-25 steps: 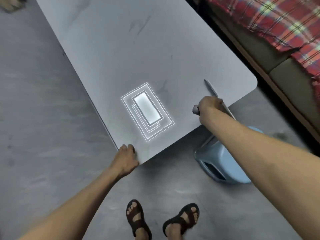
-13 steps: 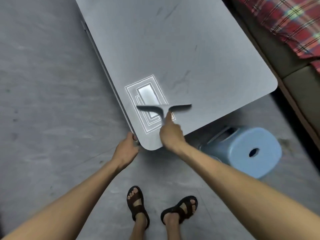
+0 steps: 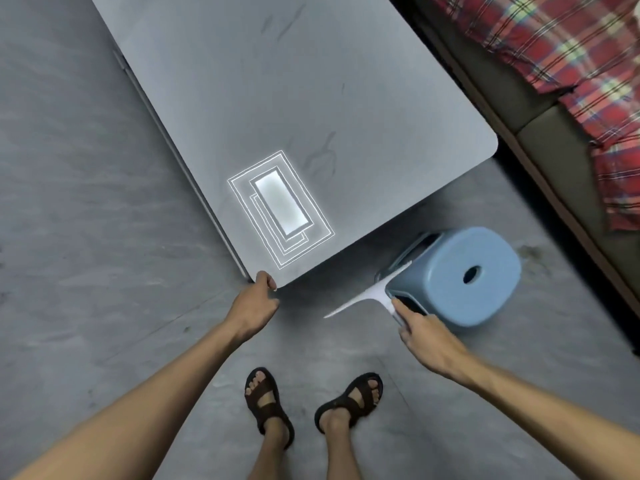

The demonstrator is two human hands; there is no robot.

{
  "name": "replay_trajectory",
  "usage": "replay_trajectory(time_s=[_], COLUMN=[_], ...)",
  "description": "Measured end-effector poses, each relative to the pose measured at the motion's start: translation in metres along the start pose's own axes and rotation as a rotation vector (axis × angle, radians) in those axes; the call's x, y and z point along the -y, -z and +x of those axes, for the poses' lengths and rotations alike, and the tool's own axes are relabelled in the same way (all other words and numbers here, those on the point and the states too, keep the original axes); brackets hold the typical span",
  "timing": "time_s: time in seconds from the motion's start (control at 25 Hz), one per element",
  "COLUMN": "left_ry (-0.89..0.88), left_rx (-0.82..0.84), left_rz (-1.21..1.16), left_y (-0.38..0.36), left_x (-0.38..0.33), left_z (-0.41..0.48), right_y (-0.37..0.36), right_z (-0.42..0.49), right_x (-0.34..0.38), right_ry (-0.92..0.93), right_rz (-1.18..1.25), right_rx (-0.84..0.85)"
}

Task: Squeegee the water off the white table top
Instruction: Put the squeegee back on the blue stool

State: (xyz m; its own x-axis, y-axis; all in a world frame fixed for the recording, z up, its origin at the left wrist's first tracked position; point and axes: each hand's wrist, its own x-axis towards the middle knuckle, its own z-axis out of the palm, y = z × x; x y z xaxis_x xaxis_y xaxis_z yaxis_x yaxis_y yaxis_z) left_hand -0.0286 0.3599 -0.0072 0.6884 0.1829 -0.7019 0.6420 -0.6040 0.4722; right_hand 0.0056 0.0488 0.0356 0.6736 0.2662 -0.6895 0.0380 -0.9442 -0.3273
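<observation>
At the bottom of the frame, two feet in dark brown strapped sandals (image 3: 268,403) stand on a grey, mottled, concrete-like floor (image 3: 86,202). Bare forearms reach up from both lower corners.

The left hand (image 3: 254,306), just left of centre, curls its fingers over the rounded near corner of the table (image 3: 277,98). The right hand (image 3: 429,341), at lower right of centre, holds the handle of the squeegee (image 3: 372,294), its index finger stretched along it. The squeegee is T-shaped, with a thin, pale, straight blade that looks slightly blurred. It is off the table, over the floor, its blade crossing in front of the near edge of the stool (image 3: 460,275).

The stool is smooth light-blue plastic, squarish with rounded corners and a round hole in the seat.

The table fills the upper middle: a flat, glossy, pale grey-white slab with faint dark veins, carrying a bright rectangular reflection (image 3: 280,206) near its lower corner.

At upper right lies rumpled red plaid cloth (image 3: 554,46) over olive cushions.
</observation>
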Motion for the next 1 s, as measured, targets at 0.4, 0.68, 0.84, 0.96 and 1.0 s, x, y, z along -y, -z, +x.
replay_trajectory(time_s=[0.4,0.68,0.84,0.96,1.0], left_ry=[-0.143,0.008,0.075,0.098,0.095], left_rx=[0.403,0.559,0.495,0.459,0.453], left_rz=[-0.1,-0.275,-0.333,-0.285,-0.257], left_y=[-0.128,-0.278,-0.313,-0.323,-0.321], left_x=[-0.139,-0.216,-0.223,-0.214,-0.21], left_z=[-0.013,0.022,0.063,0.077,0.079], right_y=[-0.013,0.003,-0.008,-0.021,-0.024], right_z=[0.003,0.08,0.132,0.157,0.162], right_x=[-0.101,-0.212,-0.257,-0.275,-0.277], right_ry=[-0.623,-0.573,-0.617,-0.647,-0.653], right_rz=[1.4,1.446,1.257,1.216,1.218], right_rx=[-0.177,-0.328,-0.43,-0.424,-0.417])
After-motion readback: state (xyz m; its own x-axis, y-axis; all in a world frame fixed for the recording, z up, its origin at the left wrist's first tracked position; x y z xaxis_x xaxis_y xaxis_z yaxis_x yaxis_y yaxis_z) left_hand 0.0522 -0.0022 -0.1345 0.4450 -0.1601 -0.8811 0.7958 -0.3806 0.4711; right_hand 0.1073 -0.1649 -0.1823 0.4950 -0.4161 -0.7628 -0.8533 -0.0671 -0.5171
